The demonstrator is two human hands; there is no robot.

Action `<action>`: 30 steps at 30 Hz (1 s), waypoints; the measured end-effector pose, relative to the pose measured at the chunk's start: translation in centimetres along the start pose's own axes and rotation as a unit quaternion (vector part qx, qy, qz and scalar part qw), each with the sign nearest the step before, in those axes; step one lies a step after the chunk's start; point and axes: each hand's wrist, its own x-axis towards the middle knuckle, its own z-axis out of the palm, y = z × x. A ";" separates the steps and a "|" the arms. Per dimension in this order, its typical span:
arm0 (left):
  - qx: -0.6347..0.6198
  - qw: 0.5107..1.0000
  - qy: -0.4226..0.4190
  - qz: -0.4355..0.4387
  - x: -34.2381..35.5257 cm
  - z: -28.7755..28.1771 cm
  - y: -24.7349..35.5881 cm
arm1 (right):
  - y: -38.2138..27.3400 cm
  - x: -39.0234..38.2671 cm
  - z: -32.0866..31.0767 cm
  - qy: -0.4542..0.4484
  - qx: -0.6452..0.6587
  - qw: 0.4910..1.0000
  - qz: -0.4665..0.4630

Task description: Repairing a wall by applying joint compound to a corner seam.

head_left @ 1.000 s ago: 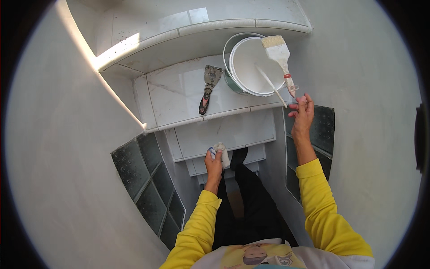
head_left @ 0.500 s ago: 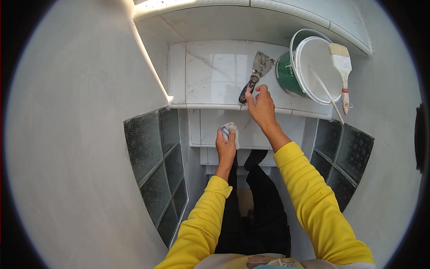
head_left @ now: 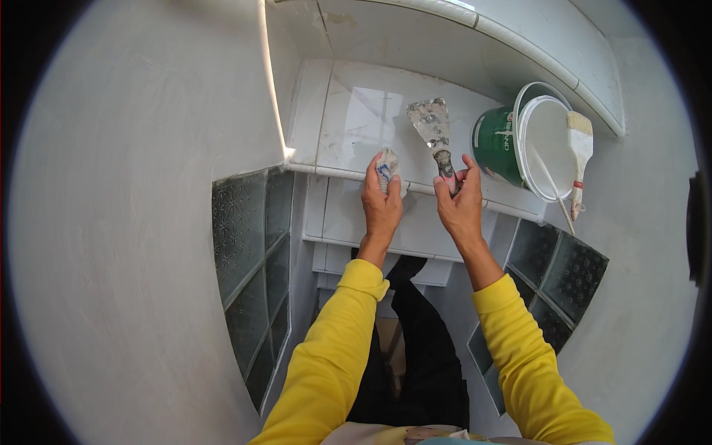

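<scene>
My left hand [head_left: 381,208] grips a crumpled off-white cloth [head_left: 386,167] with blue marks, near the edge of the tiled step [head_left: 341,141]. Just right of it, my right hand [head_left: 461,211] holds a stained putty knife [head_left: 429,122] by its dark handle, blade pointing away from me. To the right stands a green bucket [head_left: 495,148] with a white interior. A wide white paintbrush [head_left: 581,141] rests on its rim, and a pale stick [head_left: 552,182] leans out over it.
A higher tiled step [head_left: 534,41] curves behind. Plain pale walls [head_left: 119,208] close in on both sides, with glass blocks low on the left [head_left: 241,222] and right [head_left: 567,282]. Lower steps [head_left: 348,211] descend beneath my hands, where my dark-clad legs [head_left: 419,341] show.
My right hand has moved from beside the brush to the putty knife and closed on its handle, turning it. My left hand has risen with the cloth toward the step.
</scene>
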 end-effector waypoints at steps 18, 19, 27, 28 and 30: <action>0.435 0.860 -0.002 0.266 7.8 3.3 -2.9 | -15.0 9.6 -4.7 -0.073 -0.081 0.955 -0.276; 0.437 0.860 -0.003 0.264 7.8 3.3 -3.0 | -16.0 10.6 -4.7 -0.075 -0.102 0.948 -0.290; 0.458 0.856 -0.005 0.242 7.8 3.2 -3.1 | -23.6 14.6 -4.7 -0.057 -0.197 0.862 -0.464; 0.454 0.858 -0.002 0.239 7.8 3.1 -3.1 | -24.2 14.8 -4.7 -0.055 -0.219 0.845 -0.484; 0.447 0.863 -0.010 0.234 7.8 3.1 -3.0 | -25.2 15.7 -4.6 -0.050 -0.240 0.823 -0.512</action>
